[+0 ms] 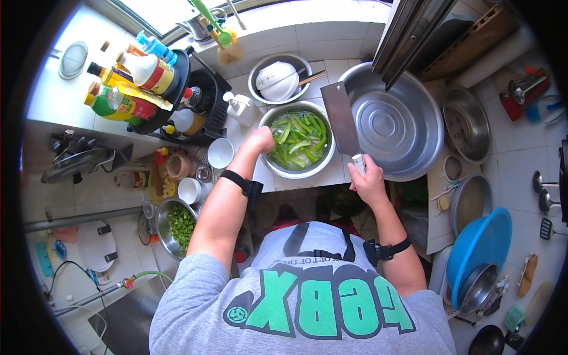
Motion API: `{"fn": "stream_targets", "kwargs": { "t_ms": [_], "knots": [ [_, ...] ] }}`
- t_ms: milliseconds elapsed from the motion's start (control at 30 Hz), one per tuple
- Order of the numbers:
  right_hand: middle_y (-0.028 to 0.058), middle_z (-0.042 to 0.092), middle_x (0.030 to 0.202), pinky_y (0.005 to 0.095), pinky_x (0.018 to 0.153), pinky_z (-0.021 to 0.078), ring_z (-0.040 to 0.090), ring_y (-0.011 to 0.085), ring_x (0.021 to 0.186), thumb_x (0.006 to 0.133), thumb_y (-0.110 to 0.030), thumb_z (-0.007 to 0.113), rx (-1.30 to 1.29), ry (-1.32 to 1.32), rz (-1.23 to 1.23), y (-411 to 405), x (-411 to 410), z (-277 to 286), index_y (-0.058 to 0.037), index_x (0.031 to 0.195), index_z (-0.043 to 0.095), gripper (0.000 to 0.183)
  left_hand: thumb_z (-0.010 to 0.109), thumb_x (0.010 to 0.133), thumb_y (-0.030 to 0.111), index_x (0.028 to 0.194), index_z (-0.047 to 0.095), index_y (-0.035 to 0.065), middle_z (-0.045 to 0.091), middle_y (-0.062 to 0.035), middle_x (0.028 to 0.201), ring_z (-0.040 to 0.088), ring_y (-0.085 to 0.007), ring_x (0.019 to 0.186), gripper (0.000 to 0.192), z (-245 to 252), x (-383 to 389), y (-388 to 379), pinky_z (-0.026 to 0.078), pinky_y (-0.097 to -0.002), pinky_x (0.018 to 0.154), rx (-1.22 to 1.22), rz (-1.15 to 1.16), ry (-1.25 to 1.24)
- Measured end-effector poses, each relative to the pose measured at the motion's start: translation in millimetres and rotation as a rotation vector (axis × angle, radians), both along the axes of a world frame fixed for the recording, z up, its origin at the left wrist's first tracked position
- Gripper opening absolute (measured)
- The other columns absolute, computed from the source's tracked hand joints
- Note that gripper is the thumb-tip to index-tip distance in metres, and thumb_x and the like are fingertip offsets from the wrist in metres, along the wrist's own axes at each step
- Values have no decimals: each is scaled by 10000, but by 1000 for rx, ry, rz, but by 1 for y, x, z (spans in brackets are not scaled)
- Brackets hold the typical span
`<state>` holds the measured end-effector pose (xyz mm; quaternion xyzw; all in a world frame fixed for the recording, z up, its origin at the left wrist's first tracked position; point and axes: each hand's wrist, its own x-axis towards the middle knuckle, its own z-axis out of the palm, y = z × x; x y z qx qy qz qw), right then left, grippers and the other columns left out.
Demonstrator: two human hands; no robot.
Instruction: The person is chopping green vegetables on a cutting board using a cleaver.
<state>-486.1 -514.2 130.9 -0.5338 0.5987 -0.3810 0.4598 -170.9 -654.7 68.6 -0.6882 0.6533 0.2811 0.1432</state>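
My right hand (367, 179) grips the pale handle of a cleaver (341, 117), its broad blade pointing away from me over the near left rim of a large metal basin (395, 155). At the left rim of a steel bowl (330, 155) is my left hand (262, 139), its fingers curled; whether it grips the rim or something else is hidden. Cut green peppers (297, 137) lie in water in that bowl. Behind it, a smaller metal bowl (253, 84) holds white bowls (276, 82) and chopsticks (312, 78).
A white pump bottle (239, 109) stands left of the peppers, near a black rack (217, 91) and a tray of sauce bottles (151, 73). White cups (220, 153) and a bowl of chopped greens (181, 224) are at left. Blue (499, 239) and metal basins (468, 124) stand at right.
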Motion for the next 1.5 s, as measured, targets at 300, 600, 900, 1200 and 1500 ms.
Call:
{"fn": "stream_targets", "kwargs": {
  "t_ms": [300, 600, 900, 1200, 1500],
  "knots": [
    [118, 628, 642, 325, 459, 497, 637, 201, 483, 902, -161, 648, 7, 3, -34, 3, -8, -2, 23, 913, 540, 214, 654, 835, 197, 1179, 590, -40, 677, -263, 1052, 656, -392, 1013, 423, -1, -30, -6, 521, -427, 898, -369, 220, 281],
    [118, 623, 635, 329, 456, 496, 637, 203, 481, 907, -179, 644, 31, 26, -39, 10, -15, -5, 21, 912, 533, 228, 683, 827, 299, 1176, 612, 2, 670, -259, 1089, 648, -370, 1068, 464, -58, -54, 6, 491, -429, 955, -213, 271, 243],
    [111, 616, 623, 330, 449, 495, 633, 205, 469, 908, -173, 643, 33, 26, -58, 7, -19, -7, 18, 910, 535, 220, 625, 882, 193, 1178, 514, 40, 641, -225, 1032, 643, -398, 958, 351, -31, -64, 7, 499, -504, 855, -396, -288, 402],
    [116, 613, 624, 328, 445, 491, 635, 204, 471, 907, -167, 645, 10, 30, -43, 3, -19, -4, 20, 888, 527, 222, 711, 785, 161, 1011, 609, 28, 620, -202, 1082, 614, -428, 1006, 282, -38, -49, 15, 510, -466, 883, -528, -127, 322],
    [117, 617, 627, 331, 447, 491, 634, 207, 470, 904, -170, 647, 40, 16, -48, -1, -19, -5, 21, 896, 527, 226, 668, 835, 27, 976, 639, 18, 655, -62, 868, 662, -178, 739, 144, -33, -39, -5, 551, -349, 668, 92, 753, 1072]
  ]
}}
